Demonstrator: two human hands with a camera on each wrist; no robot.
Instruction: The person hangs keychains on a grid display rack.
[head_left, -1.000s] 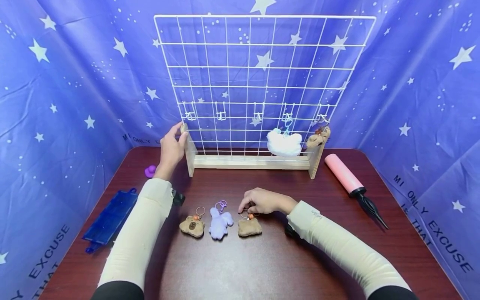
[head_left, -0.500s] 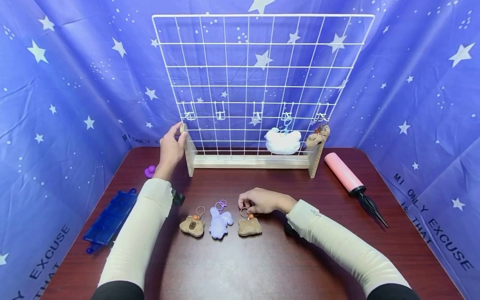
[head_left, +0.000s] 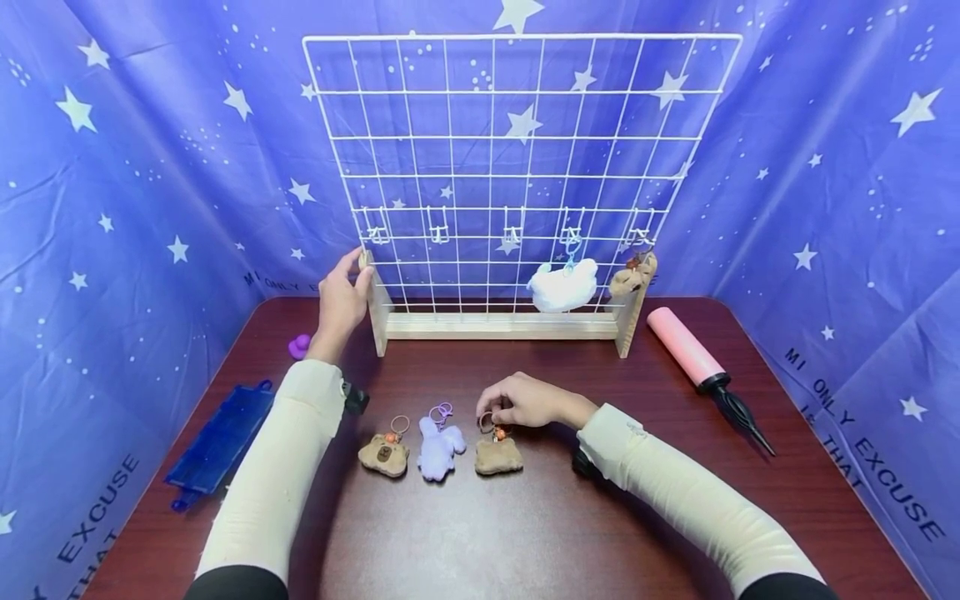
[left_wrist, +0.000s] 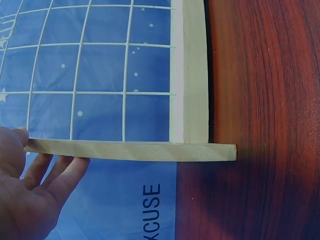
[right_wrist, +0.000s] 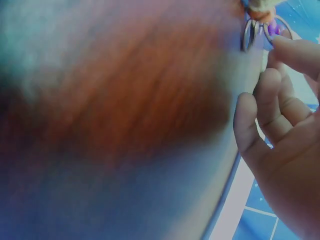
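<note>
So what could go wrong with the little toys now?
The right grip has the brown keychain only by its thin ring, so it might slip if lifted.

The purple keychain lies close beside it and might get bumped.

The left grip holds the rack's wooden post; a hard tug there could set the hanging white toy swinging.

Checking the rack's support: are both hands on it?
No: the left hand grips its side post; the right hand pinches the ring of a brown plush.
</note>
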